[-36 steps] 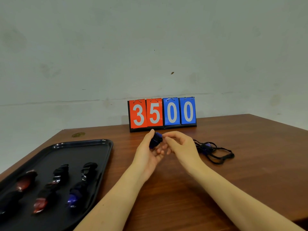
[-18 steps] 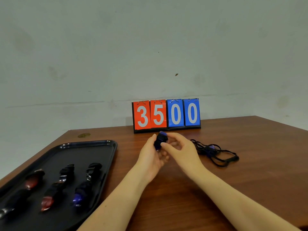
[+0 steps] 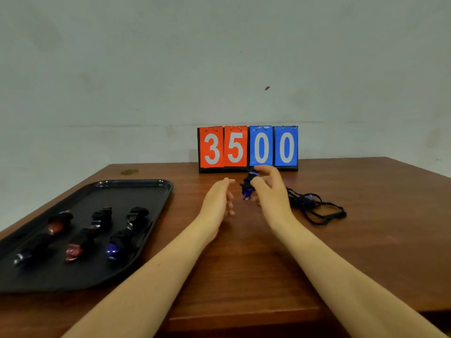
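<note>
Just above the surface (image 3: 366, 191), btw your hands, you're pinching the blue bundle (image 3: 247, 189) w/ right hand (image 3: 271, 191), fingers (image 3: 266, 169) curling round its top & middle. Left hand (image 3: 218, 198) is hanging open just beside it, not touching. Bundle's looking light, soft, strap-wound, prob. springy. Be gripping across the wraps, not the shiny low end.

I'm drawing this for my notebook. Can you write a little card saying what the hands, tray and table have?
right hand: pinches a small rolled dark blue and black bundle
left hand: open, beside that bundle, holds nothing
black plastic tray: three rolled bundles, two reddish, one blue
brown wooden table: loose tangle of black straps, right of the right hand
red and blue flip number board: reads 3500
</note>
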